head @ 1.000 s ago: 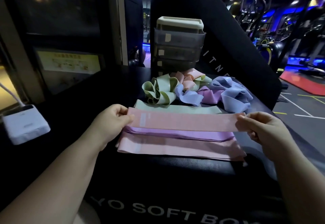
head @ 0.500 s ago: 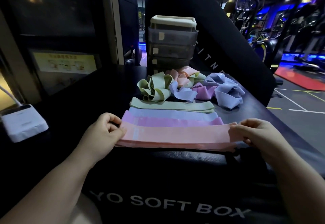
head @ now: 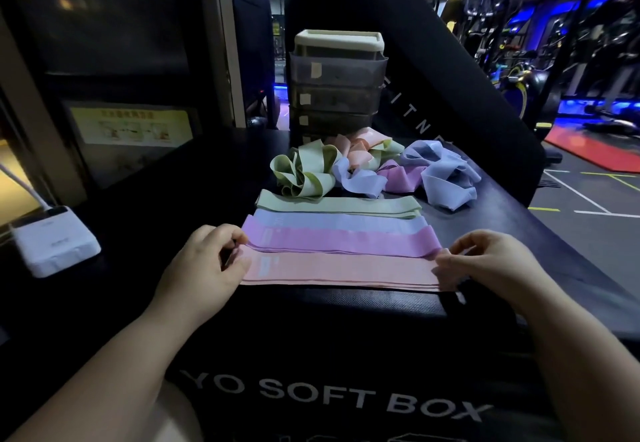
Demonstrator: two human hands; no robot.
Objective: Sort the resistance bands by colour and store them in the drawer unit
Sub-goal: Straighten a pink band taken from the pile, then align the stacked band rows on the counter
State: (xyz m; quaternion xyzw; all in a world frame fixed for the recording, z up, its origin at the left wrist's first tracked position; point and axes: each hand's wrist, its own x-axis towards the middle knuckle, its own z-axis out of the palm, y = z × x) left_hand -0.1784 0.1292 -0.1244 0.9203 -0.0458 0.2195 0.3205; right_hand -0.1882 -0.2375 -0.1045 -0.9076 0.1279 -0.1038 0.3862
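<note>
Flat bands lie in rows on a black soft box [head: 311, 330]: green [head: 332, 206] farthest, then blue [head: 346, 222], purple [head: 339, 240], and a pink band stack [head: 339, 270] nearest. My left hand [head: 204, 265] pinches the left end of the top pink band, and my right hand [head: 488, 261] pinches its right end. The band lies stretched flat on the pink stack. Behind the rows is a tangled pile of loose bands: green [head: 304, 173], pink [head: 360, 150], purple [head: 398, 178], blue [head: 446, 178]. The grey drawer unit [head: 337, 84] stands behind the pile with its drawers closed.
A white box-shaped device [head: 55, 240] with a cable sits at the left on the dark surface. A slanted black pad [head: 450, 70] rises behind and to the right of the drawer unit. Gym machines and floor markings fill the right background.
Both hands have brought the pink band down and toward me, from above the purple row onto the pink stack at the box's near edge.
</note>
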